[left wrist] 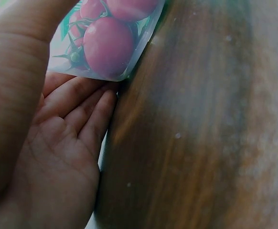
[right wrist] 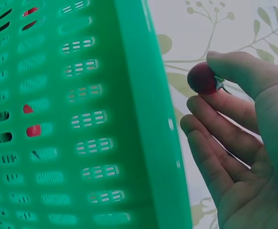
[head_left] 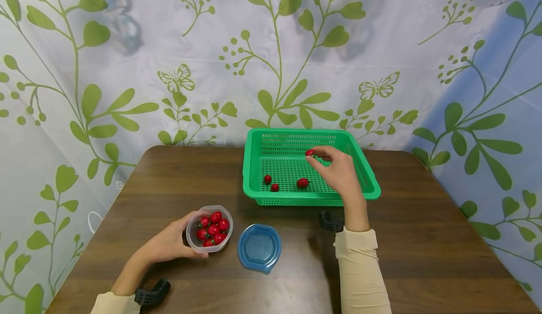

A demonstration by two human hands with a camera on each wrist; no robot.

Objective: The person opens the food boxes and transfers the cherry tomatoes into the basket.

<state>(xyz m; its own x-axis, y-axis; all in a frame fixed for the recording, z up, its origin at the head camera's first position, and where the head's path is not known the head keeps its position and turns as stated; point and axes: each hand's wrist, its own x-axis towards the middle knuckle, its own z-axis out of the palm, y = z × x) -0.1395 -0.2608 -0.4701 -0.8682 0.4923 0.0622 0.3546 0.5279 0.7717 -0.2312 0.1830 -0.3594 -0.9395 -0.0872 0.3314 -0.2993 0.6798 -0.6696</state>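
A cherry tomato (right wrist: 202,78) with a green stem end is pinched between thumb and fingers of my right hand (head_left: 336,168), above the green basket (head_left: 250,163). On the basket's floor lie a tomato (head_left: 302,182) near the middle and two smaller-looking ones (head_left: 267,179) toward the left. My left hand (head_left: 175,238) holds a clear plastic container (head_left: 192,239) by its side, thumb at the front and fingers behind. Several cherry tomatoes (head_left: 213,229) fill that container. In the left wrist view the container's wall (left wrist: 98,75) rests against the fingers.
A blue lid (head_left: 259,247) lies on the brown wooden table (head_left: 292,285), between the container and my right forearm. Behind the table hangs a pale curtain (head_left: 203,97) with green leaf patterns. The basket stands near the table's far edge.
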